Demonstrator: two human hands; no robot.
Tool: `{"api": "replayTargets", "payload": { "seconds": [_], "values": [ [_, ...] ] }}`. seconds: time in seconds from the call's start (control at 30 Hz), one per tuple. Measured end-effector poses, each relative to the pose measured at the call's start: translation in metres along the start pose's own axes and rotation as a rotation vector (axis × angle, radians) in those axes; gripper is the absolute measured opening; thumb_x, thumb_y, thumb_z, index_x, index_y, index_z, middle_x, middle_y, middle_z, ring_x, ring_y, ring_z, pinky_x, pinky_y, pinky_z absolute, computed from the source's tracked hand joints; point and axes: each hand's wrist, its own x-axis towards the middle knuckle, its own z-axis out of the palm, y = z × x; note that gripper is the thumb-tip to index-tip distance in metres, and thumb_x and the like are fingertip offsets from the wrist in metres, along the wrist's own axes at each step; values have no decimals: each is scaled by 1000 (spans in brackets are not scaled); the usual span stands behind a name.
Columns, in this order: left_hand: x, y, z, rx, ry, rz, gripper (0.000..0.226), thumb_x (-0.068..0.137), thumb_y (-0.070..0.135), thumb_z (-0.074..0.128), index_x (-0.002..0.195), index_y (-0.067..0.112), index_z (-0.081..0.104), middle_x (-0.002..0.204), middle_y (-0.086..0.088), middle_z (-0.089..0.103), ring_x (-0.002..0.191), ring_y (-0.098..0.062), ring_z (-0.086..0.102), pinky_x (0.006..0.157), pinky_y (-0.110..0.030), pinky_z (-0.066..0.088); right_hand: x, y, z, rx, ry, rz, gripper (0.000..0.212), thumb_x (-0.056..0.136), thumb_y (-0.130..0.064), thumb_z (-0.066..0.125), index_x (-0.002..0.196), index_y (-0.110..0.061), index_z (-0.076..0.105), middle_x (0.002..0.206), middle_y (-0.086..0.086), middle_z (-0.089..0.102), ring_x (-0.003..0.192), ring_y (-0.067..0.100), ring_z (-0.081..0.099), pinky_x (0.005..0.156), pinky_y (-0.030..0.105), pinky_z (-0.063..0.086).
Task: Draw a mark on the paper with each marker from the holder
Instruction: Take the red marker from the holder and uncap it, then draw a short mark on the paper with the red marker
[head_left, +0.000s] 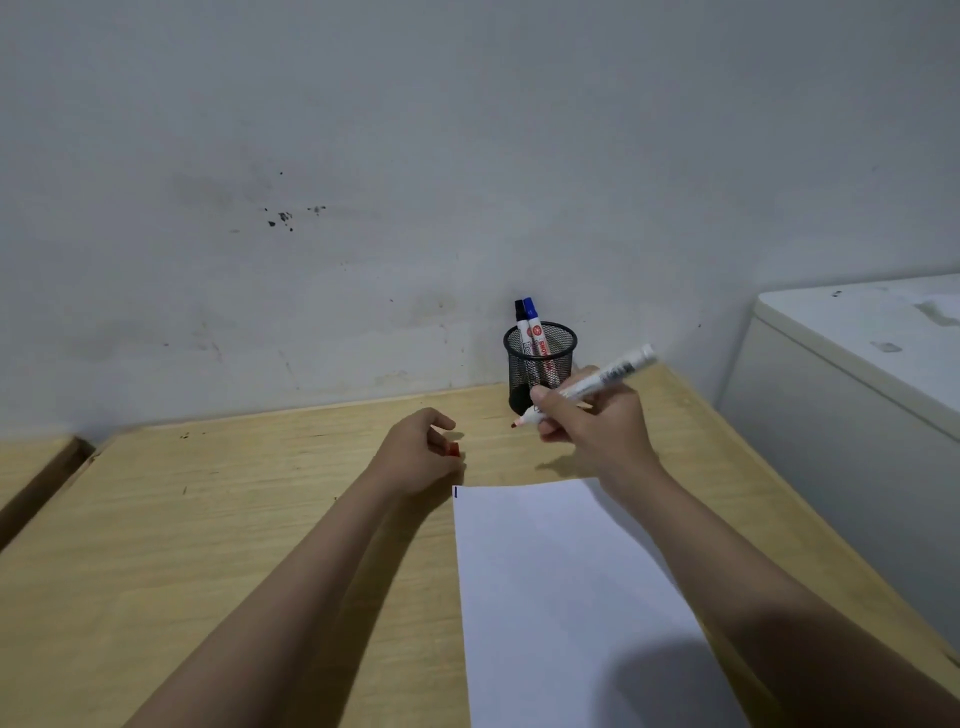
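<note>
The fingers (551, 432) of the right hand (597, 423) are wrapped round the lower barrel of an uncapped red marker (587, 387), thumb on top, in a writing grip; its red tip (513, 425) points left and down and hangs above bare wood, short of the paper (561, 587). The left hand (415, 452) rests on the worktop (234, 519) just off the sheet's far left corner, fingers curled around a small red cap (454, 450). The marker should be light, rigid and smooth, so a grip low on the barrel near the tip gives the most control, and light pressure should do, since the felt tip is soft and can flatten. The cap is tiny and could roll away if let go. The paper is one thin loose sheet lying flat, likely to slide or buckle under a stroke unless a hand pins it; the left hand is close enough to do that. A short dark blue mark (455, 491) sits at its far left corner; no red mark shows yet. Behind, against the wall, a black mesh holder (540, 364) stands upright with a black marker (521, 325) and a blue marker (533, 322) in it, both capped. The holder looks light and easy to tip.
</note>
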Motion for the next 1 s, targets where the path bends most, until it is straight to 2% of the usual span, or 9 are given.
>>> {"api": "replayTargets", "payload": {
  "seconds": [0.1,0.2,0.33,0.43,0.5,0.6,0.67,0.9,1.0],
  "values": [
    [-11,-2,-3,-104,39,-17,32,80,9,68,108,14,56,84,-1,65,84,-16,65,72,-23,49,-3,6,5,-2,-20,56,21,78,-3,72,68,-7,53,60,8,67,53,14,67,57,27,59],
    [-35,1,-8,-189,91,-4,16,84,11,63,100,12,62,87,-4,70,86,-19,68,73,-23,51,-8,13,15,11,-49,98,19,79,0,68,69,-5,53,63,15,64,49,13,65,49,23,54],
    [-66,5,-7,-69,-34,43,18,72,22,77,88,21,69,84,4,67,75,-11,63,67,-19,50,-12,28,30,44,-44,192,22,80,-5,70,69,-8,51,62,14,62,48,13,60,47,24,53],
    [-73,2,-4,100,-47,27,30,63,37,81,89,29,69,88,10,66,80,-9,61,81,-33,51,-15,39,39,-21,-29,276,27,76,-15,77,69,-10,51,60,11,66,50,15,62,55,32,57],
    [-77,2,-2,186,1,10,33,62,42,80,91,31,68,90,8,67,84,-6,58,89,-38,41,-18,47,43,-42,-14,301,28,76,-13,77,68,-9,50,62,14,67,49,16,63,53,33,58],
    [-80,1,-1,239,67,28,32,62,46,79,89,33,67,89,6,64,88,-7,55,81,-34,26,-22,57,45,-93,0,262,28,77,-10,75,66,-8,50,62,16,68,49,17,66,50,33,58],
    [-81,-1,-1,248,85,38,33,60,50,79,88,36,67,88,8,61,89,-6,53,79,-34,23,-23,61,46,-137,0,225,27,78,-9,73,66,-6,49,62,15,67,50,18,67,48,31,57],
    [-76,-8,-4,164,49,27,35,58,49,81,90,36,72,78,12,57,76,0,52,83,-33,27,-25,67,46,-187,-31,159,28,79,-7,72,64,-6,48,58,13,65,51,19,67,48,32,56],
    [-74,-8,-5,158,43,24,35,57,49,82,88,37,71,84,7,62,78,-2,54,89,-36,32,-24,70,47,-182,-45,151,29,78,-8,73,63,-7,48,57,14,66,52,19,68,48,31,55]
  ]
}}
